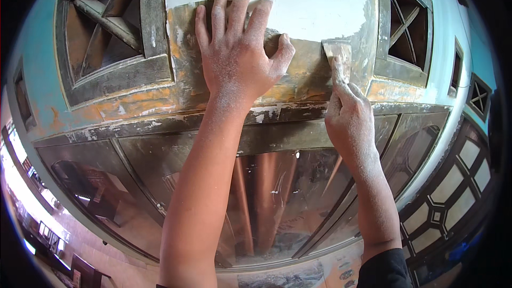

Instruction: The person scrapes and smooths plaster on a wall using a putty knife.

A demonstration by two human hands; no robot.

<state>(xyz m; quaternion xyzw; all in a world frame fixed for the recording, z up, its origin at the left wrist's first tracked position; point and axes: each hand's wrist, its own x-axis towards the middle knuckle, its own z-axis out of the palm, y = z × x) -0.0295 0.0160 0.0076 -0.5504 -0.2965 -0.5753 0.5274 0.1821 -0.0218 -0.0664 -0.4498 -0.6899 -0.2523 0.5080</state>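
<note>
White-dusted hands [234, 58] [349, 117], two, one scraper [339, 50], right-held

The lower part of the scraper [342, 49] is hidden by the right hand [349, 114]. The palm of the left hand [232, 56], turned to the wall [304, 66], is hidden. The white patch [309, 2] is cut off at the picture's top, the black sleeve [385, 270] at its bottom. By the lower right corner of the lattice panel [448, 185], a blue thing [465, 247] is too dim to be named.
</note>
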